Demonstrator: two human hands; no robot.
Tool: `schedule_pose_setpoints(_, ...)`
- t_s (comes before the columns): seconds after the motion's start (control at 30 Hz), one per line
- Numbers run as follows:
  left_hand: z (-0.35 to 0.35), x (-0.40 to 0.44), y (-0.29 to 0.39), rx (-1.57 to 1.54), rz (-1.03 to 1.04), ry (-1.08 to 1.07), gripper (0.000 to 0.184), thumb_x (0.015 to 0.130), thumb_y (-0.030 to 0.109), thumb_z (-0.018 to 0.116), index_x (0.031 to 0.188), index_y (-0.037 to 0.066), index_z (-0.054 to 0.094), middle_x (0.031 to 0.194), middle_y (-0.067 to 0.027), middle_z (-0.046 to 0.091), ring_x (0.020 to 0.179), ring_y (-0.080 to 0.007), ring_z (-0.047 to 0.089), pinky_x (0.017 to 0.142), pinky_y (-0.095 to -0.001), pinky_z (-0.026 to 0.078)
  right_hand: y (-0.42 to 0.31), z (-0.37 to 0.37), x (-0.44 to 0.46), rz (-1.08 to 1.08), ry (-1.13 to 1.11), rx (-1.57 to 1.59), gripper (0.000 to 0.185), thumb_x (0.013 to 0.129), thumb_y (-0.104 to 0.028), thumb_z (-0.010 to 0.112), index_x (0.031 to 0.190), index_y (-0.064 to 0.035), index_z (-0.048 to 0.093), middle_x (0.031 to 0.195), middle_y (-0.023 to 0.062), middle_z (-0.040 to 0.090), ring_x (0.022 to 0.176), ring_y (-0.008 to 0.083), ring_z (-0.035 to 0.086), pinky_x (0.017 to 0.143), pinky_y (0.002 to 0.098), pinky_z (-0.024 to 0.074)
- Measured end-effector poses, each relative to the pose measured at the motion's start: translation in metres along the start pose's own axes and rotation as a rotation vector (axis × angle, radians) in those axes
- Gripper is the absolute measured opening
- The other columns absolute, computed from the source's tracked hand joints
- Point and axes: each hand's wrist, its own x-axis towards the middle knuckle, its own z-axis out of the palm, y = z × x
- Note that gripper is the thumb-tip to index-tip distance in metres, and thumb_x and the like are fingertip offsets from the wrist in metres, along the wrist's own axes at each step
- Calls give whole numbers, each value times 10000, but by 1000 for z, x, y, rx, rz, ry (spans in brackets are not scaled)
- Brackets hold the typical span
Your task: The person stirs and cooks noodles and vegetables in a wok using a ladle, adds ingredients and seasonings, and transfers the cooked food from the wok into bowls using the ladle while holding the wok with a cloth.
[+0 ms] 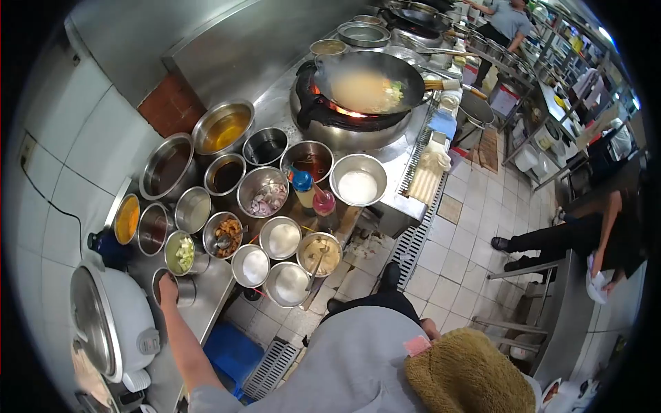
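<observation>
My left hand (167, 286) reaches into a metal cup (186, 292) at the left, its fingertips hidden inside. A bowl of chopped green pieces (182, 256) stands just behind it. Beside my waist, my right hand (430, 329) is partly visible near a brown fluffy cloth (471, 375) and a pink tag; its fingers are mostly hidden. Metal bowls of sauces, sliced onion (267, 199), brown chunks (227, 234) and white powders (284, 237) crowd the counter. Two squeeze bottles, one blue-topped (301, 180), stand among them. A wok (372, 82) with blurred contents sits over flames.
A rice cooker (113, 323) stands left of my forearm. Below the counter is a blue plastic object (234, 351). A folded cloth (430, 172) lies right of the stove. One person (509, 24) is at the far back; another's hands hold a white bowl (596, 282) at right.
</observation>
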Motion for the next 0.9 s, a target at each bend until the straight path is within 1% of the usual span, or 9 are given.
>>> schedule_pose_setpoints(0.07, -12, -9, 16, 107, 20, -7, 243, 831, 22, 477, 978, -33, 663, 971, -278, 644, 960, -421, 618, 822, -437, 476, -6, -11, 4, -54, 3, 18, 281, 848, -223, 567, 960, -14, 717, 949, 187, 705, 833, 348, 690, 705, 421, 546)
schedule_pose_setpoints(0.1, -5, -5, 2, 133, 66, 56, 207, 784, 6, 513, 902, -40, 677, 902, -275, 645, 886, -426, 629, 790, -440, 484, -24, -26, -2, 29, -39, 125, 269, 854, -198, 564, 982, -6, 703, 920, 176, 705, 790, 329, 693, 651, 412, 548)
schedule_pose_setpoints(0.17, -14, -12, 10, 121, 113, 67, 207, 771, 12, 535, 910, -36, 681, 895, -270, 647, 873, -424, 631, 789, -438, 488, -62, -62, -17, 196, -131, 320, 253, 865, -146, 556, 1026, 10, 675, 863, 154, 705, 705, 290, 698, 542, 394, 553)
schedule_pose_setpoints(0.27, -30, -28, 24, 83, 83, 137, 207, 760, 53, 588, 925, -4, 700, 873, -242, 657, 839, -402, 643, 778, -426, 505, -64, -73, -3, 130, -85, 450, 271, 865, -102, 554, 1098, 19, 619, 806, 134, 678, 621, 230, 682, 450, 342, 535)
schedule_pose_setpoints(0.4, -41, -43, 39, 6, 2, 313, 207, 809, 167, 621, 960, 71, 726, 873, -204, 666, 817, -373, 655, 745, -411, 514, -71, -87, 8, 103, -68, 544, 370, 830, -94, 575, 1159, 77, 578, 794, 154, 660, 581, 219, 671, 448, 324, 542)
schedule_pose_setpoints(0.5, -36, -44, 22, -7, -53, 408, 207, 810, 186, 633, 967, 90, 729, 888, -194, 671, 823, -366, 657, 758, -423, 516, -104, -104, -22, 81, -66, 510, 320, 857, -89, 565, 1132, 69, 603, 770, 142, 659, 563, 178, 641, 422, 297, 498)
schedule_pose_setpoints(0.6, -42, -53, 27, -110, -86, 470, 199, 796, 159, 653, 959, 74, 728, 848, -210, 665, 780, -365, 658, 735, -396, 520, -73, -93, -9, -173, -84, 227, 269, 856, -99, 581, 1060, 64, 649, 791, 137, 674, 586, 181, 633, 482, 310, 501)
schedule_pose_setpoints(0.77, -31, -51, 12, -458, -250, 549, 190, 857, 96, 636, 998, -9, 707, 733, -145, 692, 630, -175, 666, 604, -294, 521, -41, -86, -13, -215, -67, 62, 290, 860, -187, 592, 953, 71, 687, 795, 170, 699, 700, 221, 666, 663, 334, 523)
schedule_pose_setpoints(0.9, -30, -51, 13, -685, -294, 599, 183, 903, 28, 595, 1042, -65, 669, 777, -94, 679, 636, -122, 638, 580, -244, 525, -9, -74, -9, -219, 1, 40, 332, 867, -236, 577, 907, 69, 702, 788, 195, 707, 775, 248, 694, 717, 347, 529)
